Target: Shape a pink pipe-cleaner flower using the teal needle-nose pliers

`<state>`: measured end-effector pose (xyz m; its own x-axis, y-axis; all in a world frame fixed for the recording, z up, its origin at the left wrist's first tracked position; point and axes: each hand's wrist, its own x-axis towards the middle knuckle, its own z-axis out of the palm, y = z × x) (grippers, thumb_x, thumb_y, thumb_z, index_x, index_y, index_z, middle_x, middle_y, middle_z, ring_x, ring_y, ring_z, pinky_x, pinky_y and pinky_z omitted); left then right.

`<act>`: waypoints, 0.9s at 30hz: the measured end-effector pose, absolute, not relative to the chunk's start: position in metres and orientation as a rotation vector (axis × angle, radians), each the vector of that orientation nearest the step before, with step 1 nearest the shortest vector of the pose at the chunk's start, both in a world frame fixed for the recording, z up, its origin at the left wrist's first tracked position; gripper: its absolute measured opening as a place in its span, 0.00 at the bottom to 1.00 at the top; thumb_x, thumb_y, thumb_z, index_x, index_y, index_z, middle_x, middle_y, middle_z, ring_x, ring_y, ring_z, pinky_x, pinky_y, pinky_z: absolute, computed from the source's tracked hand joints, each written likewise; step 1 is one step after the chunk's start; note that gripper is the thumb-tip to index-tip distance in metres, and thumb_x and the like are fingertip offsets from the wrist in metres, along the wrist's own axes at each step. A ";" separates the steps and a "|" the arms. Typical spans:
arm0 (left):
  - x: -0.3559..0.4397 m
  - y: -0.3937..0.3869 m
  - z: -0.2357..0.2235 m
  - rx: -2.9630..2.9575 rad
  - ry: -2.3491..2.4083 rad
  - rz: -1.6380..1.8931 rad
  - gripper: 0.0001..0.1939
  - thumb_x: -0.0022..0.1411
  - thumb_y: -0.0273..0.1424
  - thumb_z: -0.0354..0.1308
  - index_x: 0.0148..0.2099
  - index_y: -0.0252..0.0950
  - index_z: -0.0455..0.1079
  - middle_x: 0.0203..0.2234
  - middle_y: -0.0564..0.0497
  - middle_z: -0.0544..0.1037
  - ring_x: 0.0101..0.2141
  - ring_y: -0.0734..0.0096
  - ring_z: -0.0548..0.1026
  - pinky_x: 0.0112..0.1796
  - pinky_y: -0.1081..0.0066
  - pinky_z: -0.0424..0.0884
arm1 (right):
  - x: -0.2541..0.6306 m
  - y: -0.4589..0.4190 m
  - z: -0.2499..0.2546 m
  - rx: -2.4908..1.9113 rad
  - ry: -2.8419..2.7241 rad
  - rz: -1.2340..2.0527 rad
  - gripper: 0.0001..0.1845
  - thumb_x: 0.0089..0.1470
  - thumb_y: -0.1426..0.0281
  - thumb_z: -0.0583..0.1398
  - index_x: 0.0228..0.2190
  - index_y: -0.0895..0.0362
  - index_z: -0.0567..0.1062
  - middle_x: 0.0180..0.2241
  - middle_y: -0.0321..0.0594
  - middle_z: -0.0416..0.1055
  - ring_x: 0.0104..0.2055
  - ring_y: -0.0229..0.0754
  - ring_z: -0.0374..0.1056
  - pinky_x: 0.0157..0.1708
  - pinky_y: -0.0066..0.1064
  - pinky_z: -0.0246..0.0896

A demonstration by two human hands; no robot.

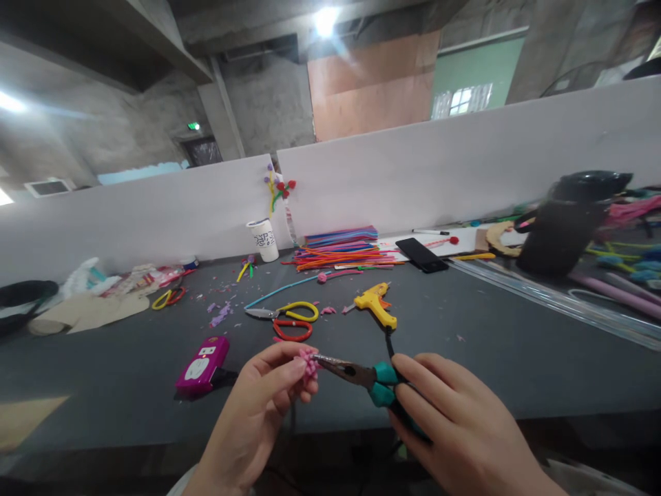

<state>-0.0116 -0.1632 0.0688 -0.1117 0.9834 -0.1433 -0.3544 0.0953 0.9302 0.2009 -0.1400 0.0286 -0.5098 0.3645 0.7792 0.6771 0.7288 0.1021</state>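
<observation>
Between the thumb and fingers of my left hand is a small pink fuzzy flower, pinched at its side. My right hand is wrapped round the teal handles of long-nose pliers, whose tips point left and touch the flower. Whether the jaws grip a petal is too small to tell. Just beyond my hands lie scissors with one yellow and one red handle. A yellow hot glue gun rests on the table, nozzle to the left. Pink scraps lie between scissors and glue gun.
Coloured pipe cleaners are stacked at the back, beside a black phone. A white patterned cup stands by the partition. At left are a magenta box and a second pair of scissors. A dark jug stands at right.
</observation>
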 end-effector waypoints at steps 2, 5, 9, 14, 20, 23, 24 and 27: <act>-0.012 -0.163 0.069 0.788 1.094 1.367 0.05 0.48 0.27 0.68 0.31 0.32 0.80 0.21 0.52 0.76 0.22 0.78 0.71 0.23 0.80 0.66 | 0.199 -0.141 0.027 -0.797 -2.154 -0.524 0.11 0.56 0.77 0.51 0.26 0.55 0.70 0.35 0.41 0.74 0.34 0.43 0.66 0.33 0.34 0.63; -0.012 -0.163 0.069 0.777 1.100 1.376 0.06 0.47 0.27 0.68 0.31 0.32 0.79 0.21 0.52 0.76 0.22 0.78 0.71 0.23 0.80 0.67 | 0.197 -0.141 0.026 -0.813 -2.153 -0.435 0.10 0.55 0.77 0.53 0.26 0.55 0.70 0.35 0.41 0.74 0.35 0.42 0.67 0.34 0.33 0.64; -0.013 -0.163 0.069 0.769 1.096 1.386 0.06 0.47 0.27 0.69 0.32 0.32 0.80 0.21 0.52 0.76 0.22 0.78 0.71 0.23 0.80 0.66 | 0.197 -0.140 0.030 -0.795 -2.130 -0.286 0.08 0.54 0.74 0.55 0.26 0.55 0.71 0.34 0.42 0.74 0.34 0.42 0.68 0.33 0.33 0.67; -0.014 -0.163 0.069 0.786 1.096 1.375 0.07 0.47 0.27 0.68 0.32 0.32 0.80 0.21 0.52 0.76 0.22 0.78 0.70 0.23 0.80 0.66 | 0.201 -0.138 0.032 -0.757 -2.106 -0.329 0.09 0.54 0.75 0.55 0.25 0.55 0.71 0.33 0.41 0.75 0.33 0.41 0.68 0.33 0.32 0.68; -0.013 -0.162 0.067 0.772 1.090 1.374 0.07 0.47 0.27 0.69 0.32 0.32 0.80 0.21 0.51 0.76 0.22 0.78 0.71 0.23 0.80 0.66 | 0.202 -0.138 0.033 -0.745 -2.110 -0.410 0.10 0.55 0.75 0.54 0.24 0.55 0.70 0.33 0.41 0.75 0.32 0.41 0.68 0.31 0.32 0.67; -0.012 -0.163 0.067 0.758 1.088 1.367 0.07 0.46 0.27 0.69 0.32 0.32 0.80 0.21 0.51 0.77 0.22 0.78 0.71 0.23 0.80 0.66 | 0.203 -0.137 0.033 -0.749 -2.114 -0.417 0.09 0.55 0.75 0.54 0.25 0.55 0.71 0.33 0.40 0.75 0.33 0.41 0.68 0.31 0.32 0.66; -0.012 -0.163 0.067 0.755 1.086 1.365 0.07 0.46 0.27 0.69 0.32 0.31 0.80 0.21 0.51 0.77 0.22 0.78 0.71 0.23 0.80 0.66 | 0.203 -0.137 0.033 -0.751 -2.117 -0.413 0.09 0.55 0.75 0.54 0.25 0.55 0.71 0.34 0.40 0.75 0.33 0.41 0.68 0.32 0.32 0.66; -0.012 -0.163 0.068 0.747 1.081 1.362 0.06 0.47 0.26 0.68 0.32 0.32 0.80 0.21 0.52 0.77 0.21 0.79 0.71 0.23 0.80 0.66 | 0.203 -0.137 0.031 -0.754 -2.128 -0.409 0.09 0.55 0.75 0.54 0.25 0.55 0.71 0.33 0.40 0.75 0.33 0.41 0.68 0.32 0.32 0.65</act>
